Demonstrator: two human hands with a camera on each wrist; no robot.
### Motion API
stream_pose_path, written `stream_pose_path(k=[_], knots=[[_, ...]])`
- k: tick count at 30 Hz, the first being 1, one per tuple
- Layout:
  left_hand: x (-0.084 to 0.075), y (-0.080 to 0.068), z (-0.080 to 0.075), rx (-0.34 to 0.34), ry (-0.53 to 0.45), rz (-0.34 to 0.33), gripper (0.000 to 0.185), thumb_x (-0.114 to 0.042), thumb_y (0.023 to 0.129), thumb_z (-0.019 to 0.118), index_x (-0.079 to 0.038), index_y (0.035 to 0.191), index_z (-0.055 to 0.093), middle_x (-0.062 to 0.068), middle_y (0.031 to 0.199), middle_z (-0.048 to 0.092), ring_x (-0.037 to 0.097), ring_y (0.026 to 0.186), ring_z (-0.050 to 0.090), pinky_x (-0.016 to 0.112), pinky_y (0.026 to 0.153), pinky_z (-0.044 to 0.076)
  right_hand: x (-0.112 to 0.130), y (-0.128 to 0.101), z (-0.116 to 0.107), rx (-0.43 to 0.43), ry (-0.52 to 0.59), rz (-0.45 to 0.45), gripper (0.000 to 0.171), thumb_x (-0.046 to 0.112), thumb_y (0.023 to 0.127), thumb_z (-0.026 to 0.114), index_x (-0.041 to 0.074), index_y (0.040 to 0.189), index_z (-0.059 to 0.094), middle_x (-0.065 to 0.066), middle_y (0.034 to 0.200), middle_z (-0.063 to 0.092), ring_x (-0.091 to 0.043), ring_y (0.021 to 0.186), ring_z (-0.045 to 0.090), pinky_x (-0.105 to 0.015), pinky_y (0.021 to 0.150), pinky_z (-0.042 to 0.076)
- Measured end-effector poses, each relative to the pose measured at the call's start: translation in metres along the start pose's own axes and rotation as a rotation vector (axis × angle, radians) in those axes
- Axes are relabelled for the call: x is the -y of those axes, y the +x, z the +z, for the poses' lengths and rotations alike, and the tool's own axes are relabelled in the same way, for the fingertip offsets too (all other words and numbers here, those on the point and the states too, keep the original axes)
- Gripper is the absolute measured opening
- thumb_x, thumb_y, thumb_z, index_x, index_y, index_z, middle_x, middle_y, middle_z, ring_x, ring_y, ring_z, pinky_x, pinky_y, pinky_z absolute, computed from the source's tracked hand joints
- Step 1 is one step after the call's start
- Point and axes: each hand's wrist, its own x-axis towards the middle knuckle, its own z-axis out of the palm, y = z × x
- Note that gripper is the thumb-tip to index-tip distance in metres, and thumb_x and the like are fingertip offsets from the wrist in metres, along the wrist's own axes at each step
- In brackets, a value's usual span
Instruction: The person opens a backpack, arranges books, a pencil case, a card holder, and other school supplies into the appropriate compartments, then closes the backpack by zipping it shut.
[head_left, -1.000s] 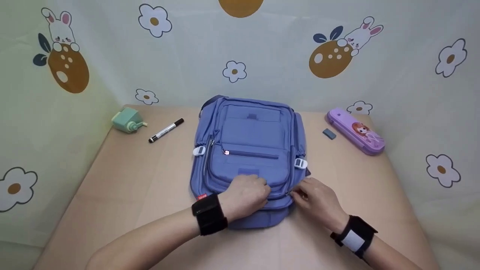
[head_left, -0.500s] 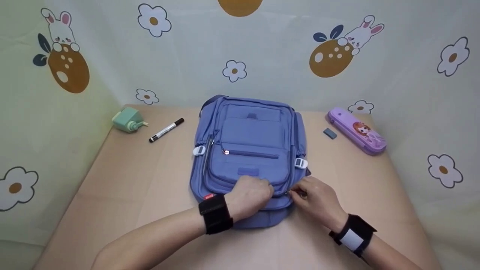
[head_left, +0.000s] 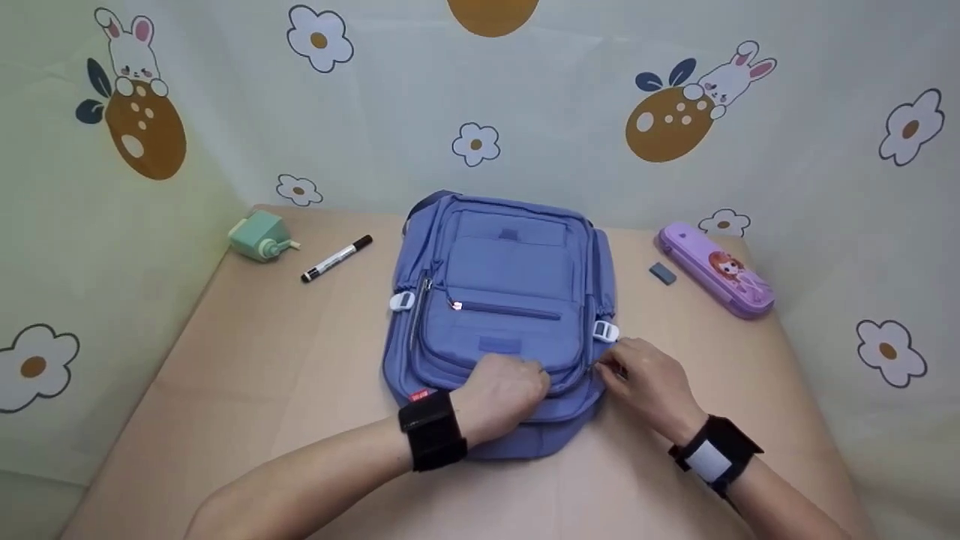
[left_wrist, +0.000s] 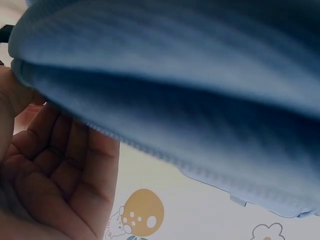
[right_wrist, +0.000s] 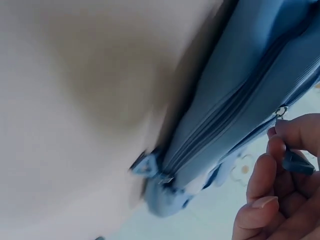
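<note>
Right hand (head_left: 649, 382) slid its pinched zipper pull (right_wrist: 295, 162) upward; left hand (head_left: 502, 394) pressed the backpack (head_left: 502, 300). Zipper might've snagged on fabric.

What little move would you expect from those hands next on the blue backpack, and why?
Probably the right hand draws the zipper pull further along the backpack side. Its fingers pinch the pull at the right edge, while the left hand presses down on the front, steadying the bag.
</note>
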Motion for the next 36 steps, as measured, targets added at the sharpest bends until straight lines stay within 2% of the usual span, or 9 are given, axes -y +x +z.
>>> stream_pose_path(k=[7,15,19,26,36], knots=[[-0.001,-0.001,0.000,0.022,-0.011,-0.007,0.011,-0.010,0.086,0.069,-0.017,0.079,0.067,-0.005,0.071,0.060,0.010,0.057,0.055,0.029,0.041,0.044,-0.016,0.023,0.004,0.032,-0.056,0.034,0.011,0.011,0.086,0.081,0.015,0.088,0.071,0.002,0.084,0.066,-0.018,0.077,0.062,-0.038,0.065,0.052],[0.000,-0.001,0.001,0.049,0.001,-0.023,0.008,-0.009,0.085,0.070,-0.017,0.082,0.069,-0.005,0.074,0.062,0.010,0.059,0.056,0.029,0.041,0.045,-0.015,0.024,0.005,0.066,-0.028,0.009,0.013,0.005,0.085,0.081,0.012,0.095,0.076,0.000,0.087,0.070,-0.020,0.082,0.065,-0.040,0.071,0.054],[-0.001,-0.001,0.002,0.058,-0.009,-0.040,0.008,-0.010,0.085,0.069,-0.017,0.083,0.069,-0.005,0.074,0.062,0.010,0.059,0.056,0.030,0.042,0.045,-0.014,0.018,0.005,0.043,-0.017,-0.018,0.018,0.003,0.083,0.083,0.011,0.098,0.079,0.000,0.089,0.071,-0.017,0.081,0.064,-0.037,0.071,0.055],[-0.003,0.000,0.001,0.012,-0.004,-0.039,0.011,-0.009,0.086,0.068,-0.017,0.078,0.066,-0.005,0.073,0.060,0.010,0.057,0.057,0.030,0.042,0.046,-0.014,0.010,-0.004,-0.047,-0.099,-0.072,0.019,0.003,0.079,0.086,0.014,0.092,0.078,0.003,0.083,0.068,-0.016,0.074,0.062,-0.035,0.061,0.052],[-0.002,-0.003,0.002,0.031,-0.014,-0.037,0.011,-0.009,0.086,0.068,-0.017,0.079,0.066,-0.005,0.073,0.060,0.010,0.058,0.055,0.028,0.041,0.044,-0.023,0.032,0.000,-0.023,-0.154,-0.041,0.008,0.010,0.085,0.082,0.011,0.091,0.076,-0.002,0.082,0.068,-0.023,0.073,0.062,-0.039,0.061,0.051]])
